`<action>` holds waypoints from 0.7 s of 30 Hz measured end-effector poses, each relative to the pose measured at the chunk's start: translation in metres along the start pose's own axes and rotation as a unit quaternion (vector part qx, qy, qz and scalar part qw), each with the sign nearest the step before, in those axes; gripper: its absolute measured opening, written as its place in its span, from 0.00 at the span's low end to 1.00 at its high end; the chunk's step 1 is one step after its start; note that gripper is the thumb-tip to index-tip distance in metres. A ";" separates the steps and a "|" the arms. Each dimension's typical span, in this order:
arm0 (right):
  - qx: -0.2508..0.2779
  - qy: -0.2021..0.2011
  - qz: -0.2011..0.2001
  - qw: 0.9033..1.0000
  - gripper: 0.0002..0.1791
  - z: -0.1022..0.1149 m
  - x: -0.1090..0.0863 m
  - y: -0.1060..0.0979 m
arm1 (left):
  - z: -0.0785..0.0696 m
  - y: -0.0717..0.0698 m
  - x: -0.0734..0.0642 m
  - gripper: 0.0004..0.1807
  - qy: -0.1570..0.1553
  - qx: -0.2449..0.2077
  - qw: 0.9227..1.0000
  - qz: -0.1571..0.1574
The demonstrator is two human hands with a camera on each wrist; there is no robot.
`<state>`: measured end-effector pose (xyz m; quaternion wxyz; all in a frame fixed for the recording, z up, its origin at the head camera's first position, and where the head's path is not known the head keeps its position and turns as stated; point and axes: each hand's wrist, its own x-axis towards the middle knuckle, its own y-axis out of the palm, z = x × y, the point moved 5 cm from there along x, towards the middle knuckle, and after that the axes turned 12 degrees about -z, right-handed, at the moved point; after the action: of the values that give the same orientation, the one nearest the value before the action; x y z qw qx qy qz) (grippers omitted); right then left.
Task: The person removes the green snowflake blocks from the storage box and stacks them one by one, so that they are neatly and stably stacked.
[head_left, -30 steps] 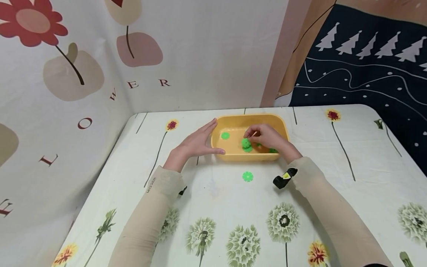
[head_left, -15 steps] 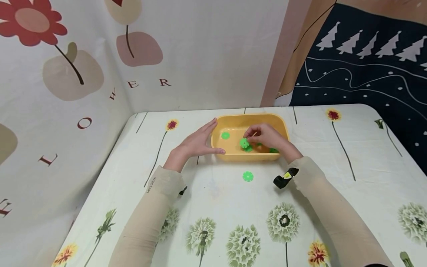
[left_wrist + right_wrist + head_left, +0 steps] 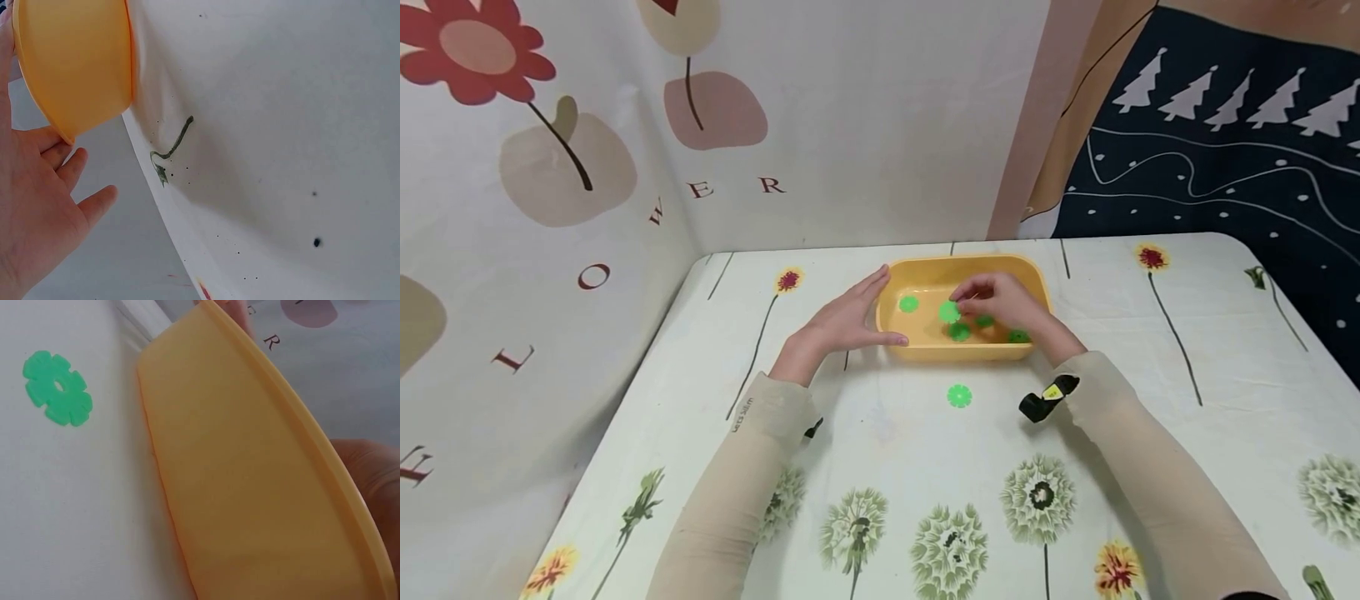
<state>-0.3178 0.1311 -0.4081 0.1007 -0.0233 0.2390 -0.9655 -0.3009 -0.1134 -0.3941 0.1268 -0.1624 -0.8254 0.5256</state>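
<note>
A yellow plastic tub [image 3: 925,353] stands near the table's far edge. My left hand [image 3: 850,317] rests against its left end, fingers straight, with the thumb at the front rim and a fingertip by the back corner. Inside the tub, my right hand [image 3: 1006,302] pinches a green notched plastic disc [image 3: 949,312] between thumb and fingers. More green discs [image 3: 908,304] lie on the tub floor. Another green disc [image 3: 959,396], with a central hole, lies on the table in front. The right wrist view shows mostly the tub's outer wall [image 3: 231,462], which hides the right fingertips.
A white cloth [image 3: 887,450] printed with flowers covers the table. A pale curtain [image 3: 865,125] hangs behind and to the left, and a dark cloth with tree prints [image 3: 1225,167] hangs at the back right. Black wrist camera [image 3: 1047,400] sits below the right sleeve cuff.
My right hand has risen slightly, lifting the pinched disc away from the disc below it. The held disc has turned its flat face toward the head view. My left hand stays at the tub.
</note>
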 end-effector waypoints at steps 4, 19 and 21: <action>0.026 0.007 -0.013 1.000 0.13 0.001 -0.003 -0.004 | -0.001 0.001 0.000 0.65 0.001 -0.002 1.000 0.003; 0.048 0.015 -0.049 0.998 0.14 0.017 -0.035 -0.017 | -0.002 -0.001 -0.002 0.64 0.009 0.011 1.000 0.006; 0.053 0.014 -0.048 0.997 0.14 0.021 -0.042 -0.019 | -0.002 -0.002 -0.002 0.65 0.009 0.015 1.000 0.006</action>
<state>-0.2783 0.1465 -0.3803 0.0519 -0.0162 0.1870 -0.9809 -0.2989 -0.1136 -0.3917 0.1335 -0.1699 -0.8152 0.5373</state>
